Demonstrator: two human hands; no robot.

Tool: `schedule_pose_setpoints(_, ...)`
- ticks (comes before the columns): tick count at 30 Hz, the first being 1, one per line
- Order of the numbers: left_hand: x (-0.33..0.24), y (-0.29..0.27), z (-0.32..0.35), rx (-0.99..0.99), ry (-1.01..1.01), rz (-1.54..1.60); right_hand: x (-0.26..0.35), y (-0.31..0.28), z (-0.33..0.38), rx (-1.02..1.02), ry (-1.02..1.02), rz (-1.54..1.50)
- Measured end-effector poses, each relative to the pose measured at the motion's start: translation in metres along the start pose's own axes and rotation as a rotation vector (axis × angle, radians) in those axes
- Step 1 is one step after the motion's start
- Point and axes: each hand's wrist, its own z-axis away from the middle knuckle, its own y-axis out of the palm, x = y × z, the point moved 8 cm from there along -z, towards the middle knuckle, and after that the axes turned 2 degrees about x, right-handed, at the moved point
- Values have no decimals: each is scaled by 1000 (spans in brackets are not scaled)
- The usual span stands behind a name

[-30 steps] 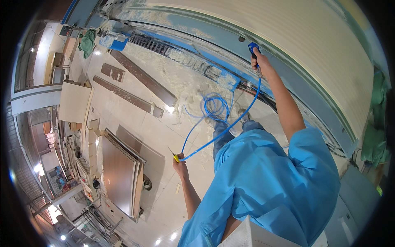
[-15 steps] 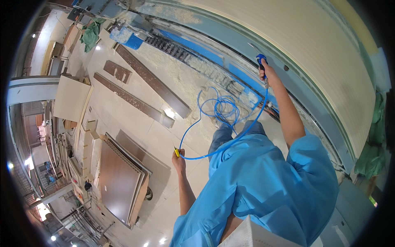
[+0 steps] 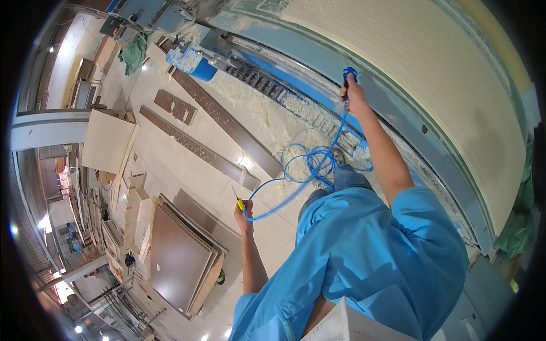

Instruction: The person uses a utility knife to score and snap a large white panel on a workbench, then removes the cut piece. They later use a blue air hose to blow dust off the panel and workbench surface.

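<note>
Blue hose coils between the left hand, gripping a yellow-handled tool, and the right hand, nearer it, wrapped round a blue air gun.

There's a blue air gun in the right hand, its blue hose drooping into tangled loops; a slim-tipped yellow-handled tool in the left hand.

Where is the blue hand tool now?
In the head view, the blue hand tool is above and right of centre, in the right hand, seen against the grey-blue machine edge, with the blue hose below it.
</note>
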Motion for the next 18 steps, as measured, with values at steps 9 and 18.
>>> schedule_pose_setpoints(9, 1, 21, -70, 26, -88, 86, 37, 12, -29, -165, -95, -88)
schedule_pose_setpoints(18, -45, 36, -202, 300, 90, -207, 52, -190, 83, -847, -479, -651)
